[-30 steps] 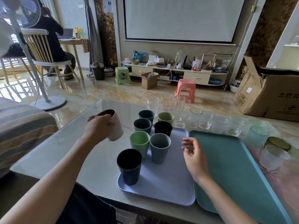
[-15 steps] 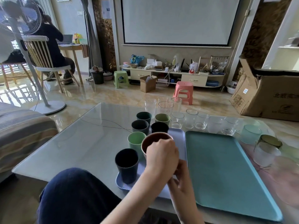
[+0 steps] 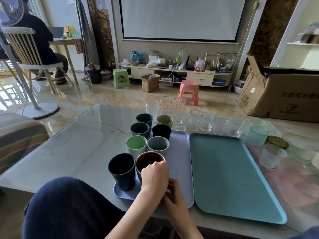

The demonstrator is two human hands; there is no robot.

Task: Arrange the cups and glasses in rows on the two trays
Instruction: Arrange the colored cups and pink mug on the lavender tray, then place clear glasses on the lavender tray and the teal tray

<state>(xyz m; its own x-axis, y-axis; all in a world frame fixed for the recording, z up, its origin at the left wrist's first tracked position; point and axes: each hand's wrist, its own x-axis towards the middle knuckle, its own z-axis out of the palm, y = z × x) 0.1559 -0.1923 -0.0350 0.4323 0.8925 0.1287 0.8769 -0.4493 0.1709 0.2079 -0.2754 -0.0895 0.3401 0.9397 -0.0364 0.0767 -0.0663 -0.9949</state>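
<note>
On the lavender tray [image 3: 179, 152] stand two columns of plastic cups, from a teal cup [image 3: 144, 118] and an olive cup [image 3: 164, 120] at the back to a navy cup [image 3: 121, 169] at the front left. My left hand [image 3: 154, 176] grips a pale cup with a brown inside [image 3: 148, 159], upright at the tray's front, right beside the navy cup. My right hand [image 3: 173, 192] sits low behind the left hand, its fingers mostly hidden. The teal tray [image 3: 224, 169] to the right holds nothing.
Clear glasses [image 3: 195, 120] line the table's far edge, with taller ones [image 3: 168, 108] behind. Tinted and frosted glasses [image 3: 272, 155] cluster at the right end. A striped sofa [image 3: 19, 135] is at left, and a cardboard box [image 3: 283, 94] sits on the floor at right.
My left hand carried the pale cup from above the table's left side to the lavender tray and lowered it beside the navy cup. My right hand drew in behind it.
</note>
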